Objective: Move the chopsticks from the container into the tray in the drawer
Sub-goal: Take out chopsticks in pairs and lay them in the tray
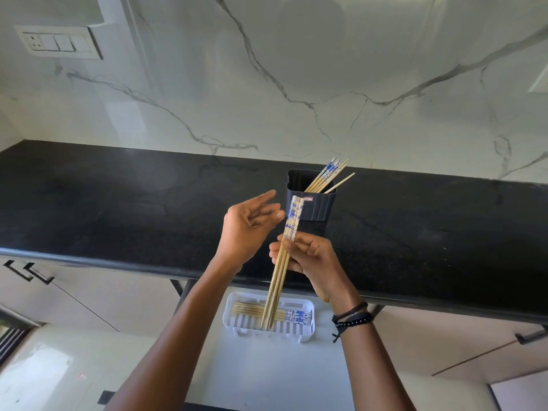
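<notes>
A dark ribbed container (314, 207) stands on the black counter, with several bamboo chopsticks (325, 177) leaning out of it to the right. My right hand (308, 259) grips a small bundle of chopsticks (280, 268) with blue-and-white tops, held nearly upright in front of the container. Their thin ends hang down over the white slotted tray (296, 332) in the open drawer. Several chopsticks (255, 310) lie flat in that tray. My left hand (246, 229) hovers just left of the bundle's patterned tops, fingers spread, holding nothing.
The black stone counter (118, 203) runs across the view, its front edge overhanging the open drawer (267, 375). A marble wall with a switch plate (57, 43) rises behind. Cabinet fronts with dark handles (29, 271) sit at the left and right.
</notes>
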